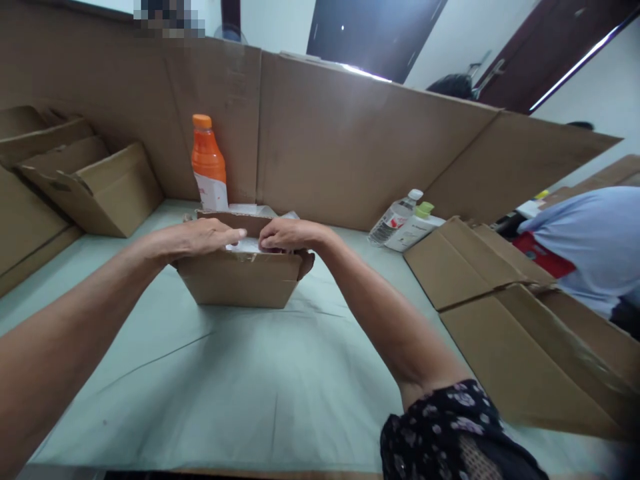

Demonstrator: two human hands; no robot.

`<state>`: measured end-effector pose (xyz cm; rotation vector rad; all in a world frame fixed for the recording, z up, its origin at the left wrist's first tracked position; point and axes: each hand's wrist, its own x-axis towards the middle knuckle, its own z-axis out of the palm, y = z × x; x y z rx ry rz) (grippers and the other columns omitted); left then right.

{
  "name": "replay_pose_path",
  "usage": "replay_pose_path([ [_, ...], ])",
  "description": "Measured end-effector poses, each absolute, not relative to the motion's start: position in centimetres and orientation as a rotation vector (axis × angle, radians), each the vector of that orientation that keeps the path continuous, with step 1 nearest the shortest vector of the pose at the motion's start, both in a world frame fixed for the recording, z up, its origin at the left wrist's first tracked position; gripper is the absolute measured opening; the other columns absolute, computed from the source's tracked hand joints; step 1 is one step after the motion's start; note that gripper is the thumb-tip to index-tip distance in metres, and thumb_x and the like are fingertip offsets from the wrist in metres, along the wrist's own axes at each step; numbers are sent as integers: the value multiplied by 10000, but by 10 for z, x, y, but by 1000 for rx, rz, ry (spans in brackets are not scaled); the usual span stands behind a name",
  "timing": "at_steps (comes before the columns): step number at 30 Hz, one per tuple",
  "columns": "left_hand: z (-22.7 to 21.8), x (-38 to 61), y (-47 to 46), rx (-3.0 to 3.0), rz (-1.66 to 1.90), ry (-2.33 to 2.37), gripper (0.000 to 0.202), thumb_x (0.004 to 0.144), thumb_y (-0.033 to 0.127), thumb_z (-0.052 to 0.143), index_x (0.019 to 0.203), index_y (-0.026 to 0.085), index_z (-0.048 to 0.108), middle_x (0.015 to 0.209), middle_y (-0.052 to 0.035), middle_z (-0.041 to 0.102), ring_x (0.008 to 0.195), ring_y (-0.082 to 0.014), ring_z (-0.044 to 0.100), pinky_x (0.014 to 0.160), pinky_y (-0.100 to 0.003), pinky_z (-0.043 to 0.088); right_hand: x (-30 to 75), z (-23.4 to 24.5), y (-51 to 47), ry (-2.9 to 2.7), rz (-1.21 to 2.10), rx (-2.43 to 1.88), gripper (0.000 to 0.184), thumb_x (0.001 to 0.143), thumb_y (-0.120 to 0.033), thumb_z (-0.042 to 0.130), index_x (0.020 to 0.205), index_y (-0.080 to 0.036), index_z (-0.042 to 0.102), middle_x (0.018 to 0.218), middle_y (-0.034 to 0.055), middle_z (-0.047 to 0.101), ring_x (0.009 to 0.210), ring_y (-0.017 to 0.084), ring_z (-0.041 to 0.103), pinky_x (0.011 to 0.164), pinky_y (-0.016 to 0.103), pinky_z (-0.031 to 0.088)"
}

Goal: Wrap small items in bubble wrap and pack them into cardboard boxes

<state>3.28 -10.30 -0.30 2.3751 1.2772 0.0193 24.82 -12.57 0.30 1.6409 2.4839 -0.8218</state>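
Observation:
A small open cardboard box [240, 280] stands in the middle of the pale green table [225, 380]. Both hands rest over its top opening. My left hand [197, 238] lies flat with its fingers stretched toward the right, over white material [245, 245] inside the box. My right hand [287, 235] is curled, with its fingers bent down onto that white material and the box's near rim. What lies deeper in the box is hidden. Just behind the box stands an orange bottle [208, 163] with a white label.
A tall cardboard wall [350, 140] rings the table's back. Folded boxes [95, 183] are stacked at the left. Flattened cardboard [505, 313] lies at the right, with a clear bottle [395, 218] and a white green-capped bottle [415, 228] behind it. A person in a light blue shirt [595, 243] is at the far right.

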Motion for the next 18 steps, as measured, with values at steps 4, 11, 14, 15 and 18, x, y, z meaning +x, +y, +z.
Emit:
replay_pose_path([
  [4,-7,31,-143,2437,446,1449,479,930,567,387,956,228,725,968,-78,716,1006,-304,656,899,-405,497,264,8,-151,2714,-616,1939,208,901,-120,539,928,-166,740,852,12,734,775,133,633,678,224,422],
  [11,-87,14,-238,1956,1484,1609,630,914,353,599,1504,292,389,1524,-106,461,1400,-310,479,1166,-487,441,309,-62,-251,2873,-573,2938,206,931,-328,556,912,-177,696,796,40,729,725,168,652,711,301,506],
  [14,-124,3,-225,1569,1299,1588,685,897,388,607,1522,299,342,1561,-109,437,1392,-300,501,1110,-472,506,297,-110,-262,2767,-882,2864,337,868,-359,635,1137,-159,670,1093,118,748,908,217,699,736,324,537],
  [15,-132,-2,-215,1493,1246,1545,660,886,387,612,1494,290,374,1534,-106,475,1383,-293,511,1104,-463,511,287,-120,-260,2740,-952,2816,444,843,-364,667,1230,-151,633,1199,142,720,977,234,697,750,331,545],
  [18,-148,-10,-183,1344,1276,1463,564,790,378,676,1311,217,530,1316,-109,644,1252,-285,606,1096,-478,505,257,-130,-247,2630,-967,2826,552,846,-351,684,1341,-139,562,1281,151,679,1062,250,671,815,351,556],
])
